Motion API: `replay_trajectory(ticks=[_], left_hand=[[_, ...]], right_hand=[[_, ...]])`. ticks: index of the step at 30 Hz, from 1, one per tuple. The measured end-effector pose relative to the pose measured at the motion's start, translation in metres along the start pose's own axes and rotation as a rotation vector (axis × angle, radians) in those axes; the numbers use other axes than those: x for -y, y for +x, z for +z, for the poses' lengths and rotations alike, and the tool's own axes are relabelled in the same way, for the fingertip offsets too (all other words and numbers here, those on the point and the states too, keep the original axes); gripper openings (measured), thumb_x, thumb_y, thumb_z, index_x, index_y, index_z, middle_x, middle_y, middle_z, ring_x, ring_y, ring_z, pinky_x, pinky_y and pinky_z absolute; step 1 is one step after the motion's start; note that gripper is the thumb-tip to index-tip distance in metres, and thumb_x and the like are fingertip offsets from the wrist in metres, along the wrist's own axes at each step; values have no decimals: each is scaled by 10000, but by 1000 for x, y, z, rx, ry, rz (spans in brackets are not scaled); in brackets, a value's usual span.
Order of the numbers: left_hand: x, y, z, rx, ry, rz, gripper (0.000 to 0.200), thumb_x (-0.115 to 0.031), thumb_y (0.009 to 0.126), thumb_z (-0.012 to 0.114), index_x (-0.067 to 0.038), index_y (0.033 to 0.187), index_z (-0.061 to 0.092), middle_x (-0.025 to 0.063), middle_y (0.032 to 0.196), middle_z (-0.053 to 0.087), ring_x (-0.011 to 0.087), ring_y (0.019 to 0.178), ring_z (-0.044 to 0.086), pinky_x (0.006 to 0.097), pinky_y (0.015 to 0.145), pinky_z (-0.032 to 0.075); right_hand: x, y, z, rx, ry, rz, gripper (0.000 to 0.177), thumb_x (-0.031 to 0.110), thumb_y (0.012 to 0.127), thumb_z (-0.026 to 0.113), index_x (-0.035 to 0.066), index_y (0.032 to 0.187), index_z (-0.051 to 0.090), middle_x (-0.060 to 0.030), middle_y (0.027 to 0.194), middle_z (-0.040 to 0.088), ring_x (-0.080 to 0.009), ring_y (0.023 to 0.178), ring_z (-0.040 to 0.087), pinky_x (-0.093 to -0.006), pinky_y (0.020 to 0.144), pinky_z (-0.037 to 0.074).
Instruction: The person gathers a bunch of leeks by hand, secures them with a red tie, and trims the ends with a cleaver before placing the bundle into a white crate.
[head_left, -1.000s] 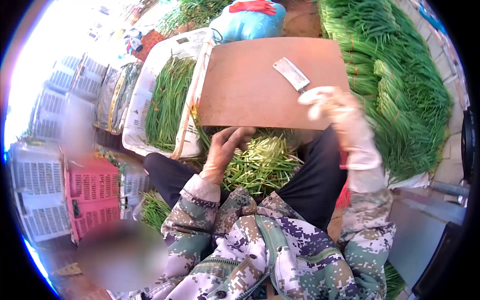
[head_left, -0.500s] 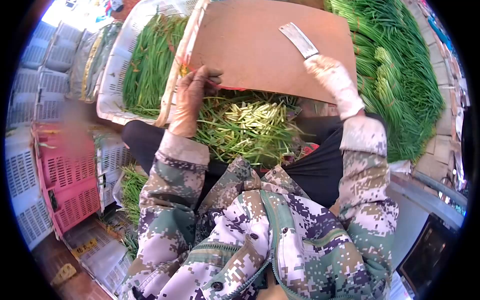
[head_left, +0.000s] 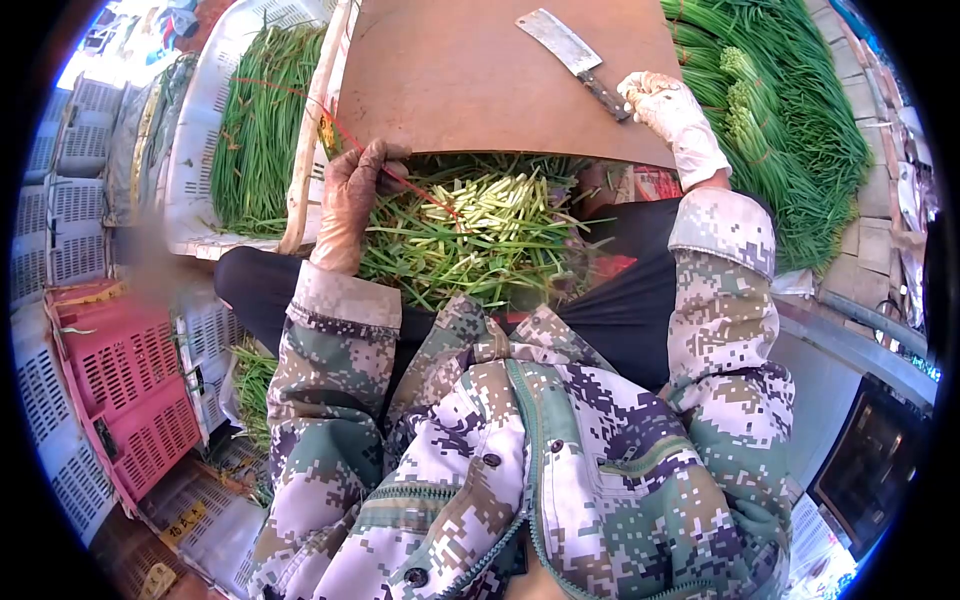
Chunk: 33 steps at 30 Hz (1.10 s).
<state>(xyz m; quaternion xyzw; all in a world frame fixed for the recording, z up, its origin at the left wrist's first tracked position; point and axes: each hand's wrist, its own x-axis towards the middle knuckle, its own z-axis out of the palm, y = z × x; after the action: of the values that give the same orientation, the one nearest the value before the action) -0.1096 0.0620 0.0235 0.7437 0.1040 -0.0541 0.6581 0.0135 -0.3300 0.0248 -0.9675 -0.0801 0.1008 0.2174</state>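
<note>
My left hand (head_left: 349,200), in a dirty glove, is closed on a thin red strip (head_left: 398,181) at the near left corner of the brown board (head_left: 470,80). The cleaver (head_left: 560,40) lies on the board, blade toward the upper left, its dark handle (head_left: 604,97) beside my right hand. My right hand (head_left: 664,110), gloved in a pale glove, has curled fingers just right of the handle, apart from it; whether anything is inside them is hidden. Cut pale stalk pieces (head_left: 510,205) lie on green trimmings (head_left: 430,260) below the board's near edge.
A white crate (head_left: 190,190) of green stalks (head_left: 262,130) stands left of the board. Bundled green vegetables (head_left: 800,130) are piled on the right. Pink (head_left: 130,370) and white crates (head_left: 45,400) stack at the left. A dark screen-like panel (head_left: 870,460) is at lower right.
My right hand has let go of the cleaver, which now rests on the board. The red strip now stretches out on both sides of my left hand. The view has shifted slightly.
</note>
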Motion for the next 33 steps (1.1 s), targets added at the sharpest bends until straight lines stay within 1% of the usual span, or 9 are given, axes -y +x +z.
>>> replay_trajectory(ticks=[7,10,12,13,14,16,20,24,33], left_hand=[[9,3,0,30,26,-39,361,-324,963,520,-2,949,684,44,711,651,108,579,595,222,573,482],[6,0,-1,-10,82,-36,371,-330,965,515,0,948,682,52,709,651,120,573,603,234,562,488],[15,3,-3,-26,119,-16,375,-336,963,512,-3,939,682,63,693,650,124,554,601,248,546,493],[13,2,-2,-23,106,-17,374,-334,963,510,-3,938,682,63,689,649,122,552,599,250,545,494],[11,1,-1,-17,92,-21,374,-332,963,509,-2,936,681,63,686,649,121,551,597,252,545,494],[13,1,-3,-44,141,-6,368,-322,964,505,1,938,680,62,683,646,121,548,593,254,545,493],[21,8,-2,-64,109,49,343,-292,961,500,-2,924,680,48,669,634,117,565,587,254,533,474],[-7,23,1,-51,138,12,331,-281,952,504,-1,915,678,48,637,621,120,553,583,265,531,471],[-70,124,45,-105,1075,356,321,-292,881,515,-33,776,673,171,715,658,319,671,658,431,652,508]], right_hand=[[-17,-3,2,139,-15,249,245,297,856,485,121,905,649,-79,777,666,-267,736,637,-373,706,486],[-34,8,18,109,242,158,239,268,847,491,100,908,651,-95,796,667,-262,773,639,-375,724,490],[-35,6,27,-80,135,92,232,255,855,478,104,908,645,-118,802,662,-268,809,639,-401,758,491],[-56,18,42,-363,-230,-195,220,255,870,479,95,904,628,-151,831,651,-294,841,628,-432,785,481],[-45,20,33,-370,-373,-246,224,268,875,512,70,907,611,-178,874,641,-335,861,616,-442,785,481],[-8,18,26,-394,-80,-15,258,295,854,579,46,916,605,-195,906,633,-352,871,611,-445,757,490],[16,21,46,-218,-207,30,394,361,777,683,43,1000,619,-188,907,644,-362,872,618,-453,786,500],[-10,29,72,-399,-335,-124,295,280,758,664,56,949,645,-181,914,653,-362,885,621,-462,772,502],[-76,21,33,-241,-357,250,256,242,756,607,43,903,675,-196,881,660,-355,883,635,-446,787,513]])
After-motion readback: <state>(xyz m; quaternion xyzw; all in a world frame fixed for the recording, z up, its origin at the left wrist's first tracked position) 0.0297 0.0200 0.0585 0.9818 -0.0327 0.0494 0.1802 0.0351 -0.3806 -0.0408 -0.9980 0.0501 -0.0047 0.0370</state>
